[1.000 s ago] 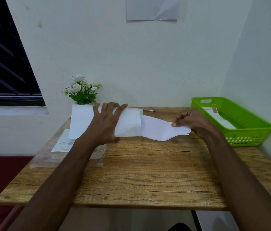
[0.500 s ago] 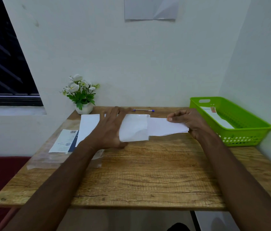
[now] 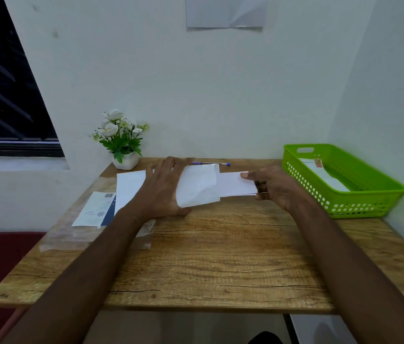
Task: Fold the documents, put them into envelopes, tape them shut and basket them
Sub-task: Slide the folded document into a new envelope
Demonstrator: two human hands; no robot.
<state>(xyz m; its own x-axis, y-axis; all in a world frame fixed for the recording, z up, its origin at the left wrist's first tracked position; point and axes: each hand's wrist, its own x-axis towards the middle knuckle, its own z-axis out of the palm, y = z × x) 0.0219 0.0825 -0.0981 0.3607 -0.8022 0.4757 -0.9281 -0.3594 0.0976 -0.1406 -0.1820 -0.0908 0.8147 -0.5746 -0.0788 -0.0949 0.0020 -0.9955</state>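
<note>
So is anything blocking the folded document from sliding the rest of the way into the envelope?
Nothing visible. The folded document, pinched by the right hand, already sits partly inside the envelope, whose mouth the left hand holds open. The envelope's inside is hidden.

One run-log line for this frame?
step: insert | left hand: holds envelope | right hand: pinches folded document, partly inside | basket: one taped envelope

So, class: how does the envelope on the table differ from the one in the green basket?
The envelope on the table is open, held by the left hand, with a folded document sticking out; the envelope in the basket lies untouched, a reddish-brown strip on it. Both are white.
</note>
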